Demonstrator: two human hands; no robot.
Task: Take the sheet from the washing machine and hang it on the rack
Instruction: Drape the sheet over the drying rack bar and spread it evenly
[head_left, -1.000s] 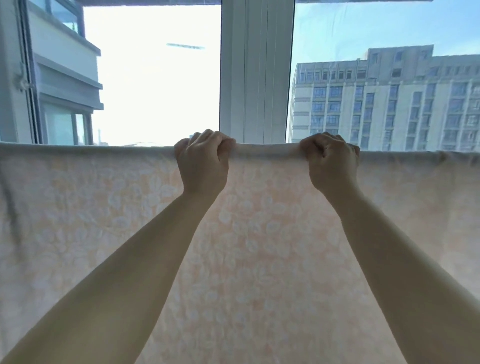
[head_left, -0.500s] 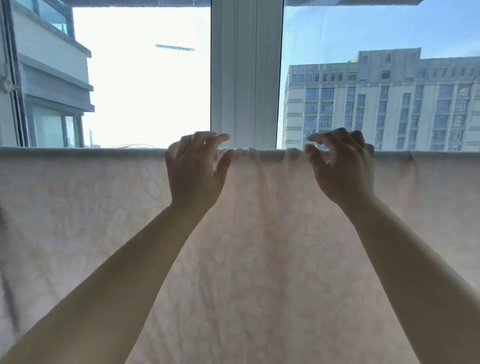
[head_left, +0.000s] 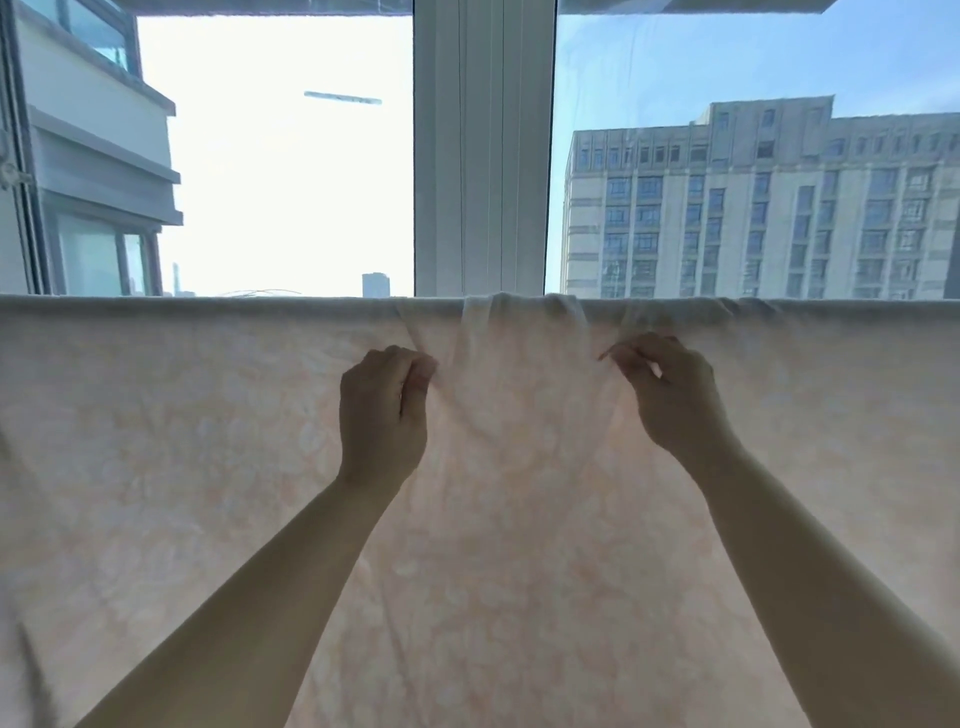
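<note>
A pale peach sheet (head_left: 182, 441) with a faint leaf pattern hangs over a horizontal rack bar, which the fabric hides along the top fold (head_left: 208, 304). The sheet fills the whole lower part of the view. My left hand (head_left: 382, 410) pinches the fabric a little below the fold, left of centre. Right of centre, at the same height, my right hand (head_left: 670, 395) pinches the fabric too. Between the two hands the cloth is bunched into folds (head_left: 519, 322) at the bar.
Behind the sheet stands a large window with a white vertical frame post (head_left: 480, 156) in the middle. A pale apartment block (head_left: 769, 208) shows through the right pane. A balcony wall (head_left: 88, 135) is at the left.
Both hands left the top fold, opened briefly, then dropped lower and pinched the sheet's front face. The cloth between them has gathered into folds at the bar.
</note>
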